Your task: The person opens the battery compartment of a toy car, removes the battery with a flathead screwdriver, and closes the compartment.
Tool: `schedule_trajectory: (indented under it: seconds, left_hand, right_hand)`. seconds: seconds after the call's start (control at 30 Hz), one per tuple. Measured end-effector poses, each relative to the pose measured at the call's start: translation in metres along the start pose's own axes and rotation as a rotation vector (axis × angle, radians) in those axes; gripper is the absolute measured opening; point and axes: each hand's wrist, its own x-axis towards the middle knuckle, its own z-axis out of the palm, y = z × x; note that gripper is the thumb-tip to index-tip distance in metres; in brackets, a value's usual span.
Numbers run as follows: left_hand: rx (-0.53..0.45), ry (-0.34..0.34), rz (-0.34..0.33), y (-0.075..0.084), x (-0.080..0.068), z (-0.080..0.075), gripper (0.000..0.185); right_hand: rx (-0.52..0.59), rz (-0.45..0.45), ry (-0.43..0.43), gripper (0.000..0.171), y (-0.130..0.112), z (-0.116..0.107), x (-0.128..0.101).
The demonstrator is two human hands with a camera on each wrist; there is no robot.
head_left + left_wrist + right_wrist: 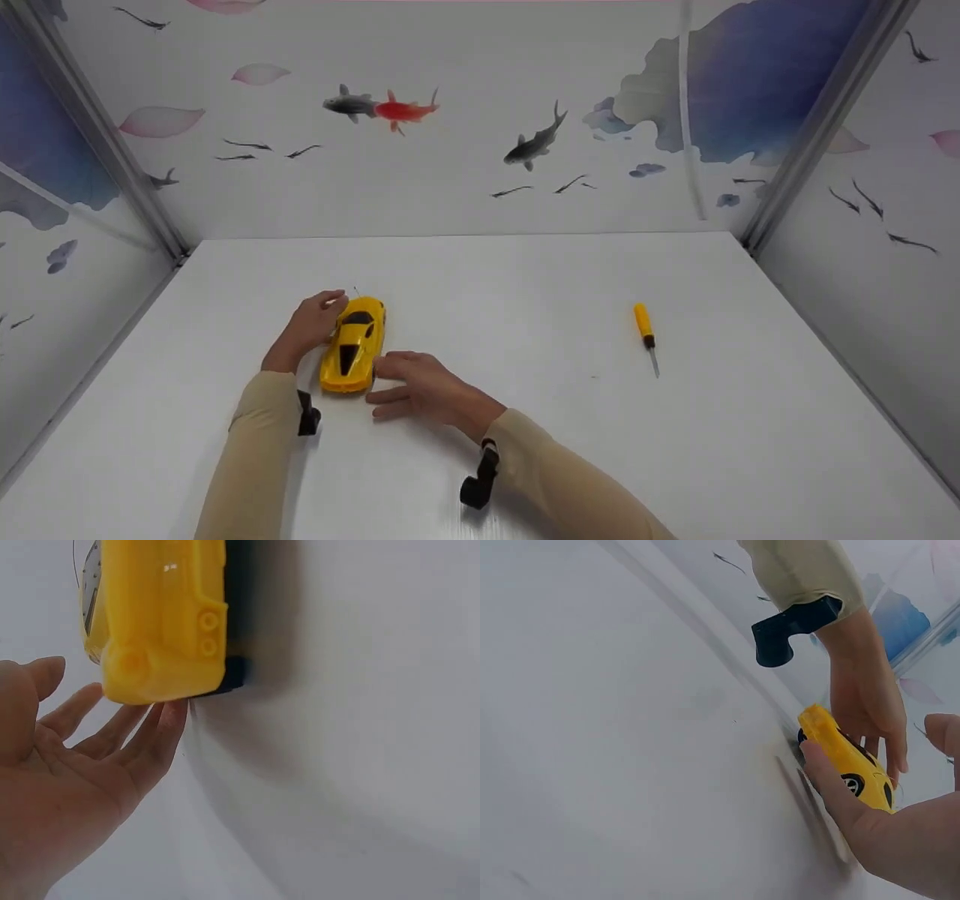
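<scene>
A yellow toy car [352, 334] with dark windows and a thin antenna stands on the white table, left of the middle. My left hand [311, 326] lies along its left side toward the far end. In the left wrist view, that hand's fingers extend loosely beside the car's yellow body [157, 622], with the thumb apart. My right hand [431, 390] is at the car's near right corner, its fingers spread and fairly straight. A finger of the right hand [900, 832] overlaps the car's side in the right wrist view; whether it touches is unclear.
A screwdriver [642, 321] with a yellow handle lies on the right of the white table [510, 300], its tip toward me. Printed walls [450, 195] with fish and petals enclose the table at the back and both sides. Each wrist bears a black mount [477, 484].
</scene>
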Motion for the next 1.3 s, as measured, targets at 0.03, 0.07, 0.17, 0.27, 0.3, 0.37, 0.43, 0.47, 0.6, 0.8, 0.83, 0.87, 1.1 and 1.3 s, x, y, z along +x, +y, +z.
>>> schedule_trajectory:
  seconds: [0.03,0.07,0.17,0.27,0.3,0.37,0.43,0.47,0.6,0.8,0.83,0.87,1.1,1.3]
  left_hand:
    - [0.012,-0.001,-0.003,0.001,0.001,0.000,0.060]
    - [0.027,-0.002,-0.006,0.001,0.001,0.001,0.061]
    - [0.083,-0.005,-0.010,0.003,0.002,0.001,0.064]
    - [0.115,-0.005,-0.022,0.003,0.003,0.003,0.064]
    - [0.123,-0.004,-0.021,0.003,0.004,0.004,0.063]
    - [0.134,0.002,-0.019,0.002,0.004,0.006,0.061]
    - [0.141,0.010,-0.018,0.001,0.004,0.008,0.060]
    - [0.139,0.017,-0.017,0.001,0.004,0.009,0.059]
    - [0.110,0.052,-0.020,0.002,0.002,0.012,0.056]
    - [0.048,0.044,-0.010,0.010,-0.004,0.014,0.054]
    - [0.044,0.039,-0.012,0.011,-0.004,0.013,0.054]
    - [0.034,0.034,-0.012,0.012,-0.005,0.014,0.054]
    - [-0.100,0.009,-0.047,0.023,-0.009,0.013,0.059]
    - [-0.203,-0.010,-0.081,0.028,-0.017,0.013,0.064]
  right_hand:
    - [0.010,0.005,0.012,0.073,0.001,0.003,0.000]
    - [0.018,0.008,0.025,0.073,0.001,0.006,0.001]
    - [0.040,0.004,0.061,0.072,0.001,0.013,0.001]
    - [0.058,0.003,0.098,0.071,0.001,0.018,0.001]
    - [0.056,0.004,0.109,0.070,0.001,0.020,0.001]
    - [0.045,0.010,0.132,0.068,0.003,0.022,0.001]
    - [0.018,0.007,0.145,0.066,0.005,0.023,0.001]
    - [0.001,0.001,0.146,0.066,0.006,0.023,0.001]
    - [-0.054,-0.047,0.137,0.065,0.007,0.023,0.002]
    - [-0.079,-0.083,0.170,0.060,0.007,0.017,0.002]
    - [-0.083,-0.086,0.177,0.058,0.007,0.015,0.002]
    - [-0.087,-0.093,0.183,0.057,0.007,0.013,0.002]
    - [-0.162,-0.091,0.216,0.050,0.001,-0.007,-0.005]
    - [-0.233,-0.085,0.244,0.046,-0.009,-0.027,-0.016]
